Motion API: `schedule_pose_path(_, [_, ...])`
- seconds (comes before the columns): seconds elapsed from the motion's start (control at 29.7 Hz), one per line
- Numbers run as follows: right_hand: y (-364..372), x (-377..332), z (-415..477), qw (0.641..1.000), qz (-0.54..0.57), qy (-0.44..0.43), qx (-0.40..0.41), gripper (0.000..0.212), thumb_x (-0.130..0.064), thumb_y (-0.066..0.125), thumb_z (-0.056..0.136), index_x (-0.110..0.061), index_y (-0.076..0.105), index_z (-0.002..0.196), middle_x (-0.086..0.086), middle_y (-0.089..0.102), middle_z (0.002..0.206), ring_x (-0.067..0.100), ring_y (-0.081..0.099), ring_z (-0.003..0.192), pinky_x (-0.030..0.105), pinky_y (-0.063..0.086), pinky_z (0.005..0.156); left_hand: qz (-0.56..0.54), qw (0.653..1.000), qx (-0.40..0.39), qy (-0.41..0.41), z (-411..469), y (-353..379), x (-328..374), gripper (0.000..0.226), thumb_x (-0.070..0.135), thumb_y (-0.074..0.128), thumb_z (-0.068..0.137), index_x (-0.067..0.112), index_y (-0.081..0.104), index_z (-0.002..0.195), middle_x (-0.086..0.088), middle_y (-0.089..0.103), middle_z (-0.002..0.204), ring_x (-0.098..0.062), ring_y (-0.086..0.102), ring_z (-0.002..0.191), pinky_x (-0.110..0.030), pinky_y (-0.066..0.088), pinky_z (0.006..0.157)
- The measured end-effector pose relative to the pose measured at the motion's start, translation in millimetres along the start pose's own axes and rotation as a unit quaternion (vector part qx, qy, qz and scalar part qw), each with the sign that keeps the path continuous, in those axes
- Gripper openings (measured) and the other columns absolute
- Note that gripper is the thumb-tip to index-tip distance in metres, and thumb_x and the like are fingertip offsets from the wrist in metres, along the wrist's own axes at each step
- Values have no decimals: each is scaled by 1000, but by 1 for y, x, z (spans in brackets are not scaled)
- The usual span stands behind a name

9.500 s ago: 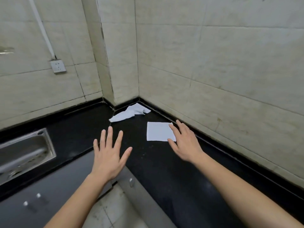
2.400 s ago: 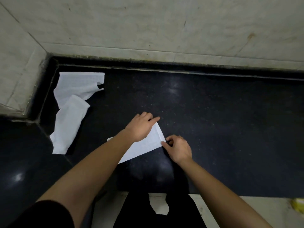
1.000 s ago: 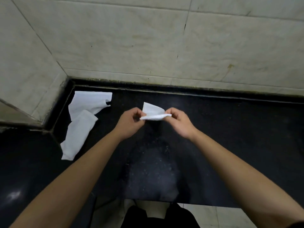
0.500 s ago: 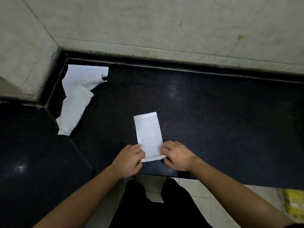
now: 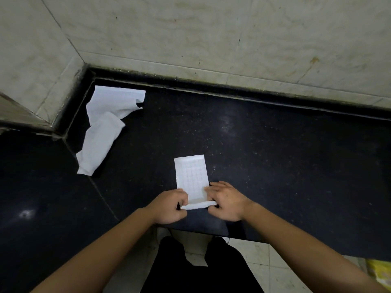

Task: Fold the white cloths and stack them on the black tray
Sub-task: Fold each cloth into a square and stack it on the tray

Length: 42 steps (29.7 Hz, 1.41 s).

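Folded cloth (image 5: 191,176): we see a narrow white strip with a faint grid print. It lies flat on the black counter (image 5: 275,155), its long side running away from us, and only its near end is raised off the surface in a low ridge.
Left hand (image 5: 170,206): it sits at the folded cloth's near left corner. We see the fingers curled and the thumb closed against them, pinching that raised corner.
Right hand (image 5: 226,203): it sits at the folded cloth's near right corner, where thumb and fingers clamp the raised edge. The fingertips reach onto the strip's right border.
Loose cloth (image 5: 105,127): it lies well apart from the folded cloth, beyond it and to its left. It is white, rumpled and partly doubled over itself on the same counter.
Tiled wall (image 5: 211,39): it rises past the folded cloth's far end, pale and stained.
Floor tiles (image 5: 264,256): they show on our side of the folded cloth, below the counter's edge, with dark trousers (image 5: 201,267) over them.
Yellow object (image 5: 380,273): it is far to the near right of the folded cloth and cut by the frame. We cannot tell what it is.
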State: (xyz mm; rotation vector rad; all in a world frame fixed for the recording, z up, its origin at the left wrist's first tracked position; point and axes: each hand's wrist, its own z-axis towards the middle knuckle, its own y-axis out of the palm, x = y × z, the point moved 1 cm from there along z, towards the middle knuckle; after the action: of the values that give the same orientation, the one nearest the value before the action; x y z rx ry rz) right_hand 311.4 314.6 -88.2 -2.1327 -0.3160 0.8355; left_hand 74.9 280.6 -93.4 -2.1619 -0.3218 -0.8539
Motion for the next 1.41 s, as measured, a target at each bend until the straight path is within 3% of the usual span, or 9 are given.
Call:
schedule_pose_path(0.1, [-21,8,11,979,176,98,39,13,-39,59,84,-26,60,82,-8,64,83,11,61,80,36,53,79,-149,983,64,-85,10,-18,-2,18,18,69,79,33,60,77,7,67,89,-8,62,81,-28,51,76])
schedule_pose_path(0.27, [-35,27,49,896,369,196,153,10,-27,72,89,-28,67,81,-11,68,78,2,61,74,22,51,79,-348,887,215,-216,34,-36,-10,13,10,72,87,14,68,98,-2,68,91,-14,63,83,-24,51,65])
schedule_pose_path(0.5, [-33,36,92,846,412,274,196,13,-30,76,87,-23,74,98,-8,73,89,8,69,90,27,55,90,-385,820,320,-280,66,-43,-23,14,11,76,82,19,68,90,-3,70,95,-17,66,89,-31,55,82])
schedule_pose_path(0.77, [-33,38,107,856,369,292,213,25,-35,72,89,-26,68,112,-13,66,83,7,64,87,26,54,84,-368,797,363,-313,81,-39,-31,15,17,76,83,17,68,96,2,69,90,-17,67,93,-31,54,85])
schedule_pose_path(0.84, [-32,35,106,877,333,273,213,31,-37,68,91,-26,64,120,-13,66,91,8,63,90,29,54,86,-329,815,364,-308,78,-39,-26,20,23,72,86,17,65,103,5,66,93,-16,66,93,-28,50,80])
schedule_pose_path(0.94, [-31,34,89,946,123,145,263,34,-36,55,98,-21,58,128,-3,59,117,15,61,97,36,53,85,-77,910,356,-200,63,-37,-21,28,32,62,93,18,60,117,3,59,115,-14,58,101,-30,48,81])
schedule_pose_path(1.08, [-17,43,66,972,-138,-48,186,50,-46,41,101,-18,48,142,11,43,148,30,46,129,45,41,106,240,946,217,1,45,-32,-30,56,39,47,98,11,40,146,-9,28,158,-26,26,146,-45,35,110])
schedule_pose_path(1.18, [-10,48,66,978,-189,-22,87,73,-62,23,101,-18,16,159,11,8,166,32,9,152,51,15,122,305,950,67,-13,44,-34,-42,75,54,28,99,13,0,156,-4,-14,163,-20,-15,150,-49,9,122])
schedule_pose_path(1.41, [-4,56,73,976,-215,19,35,83,-70,10,97,-17,-10,158,2,-18,165,32,-14,152,54,-7,122,335,942,10,-28,51,-40,-54,85,65,21,96,14,-15,154,-2,-27,160,-19,-23,147,-50,-2,121])
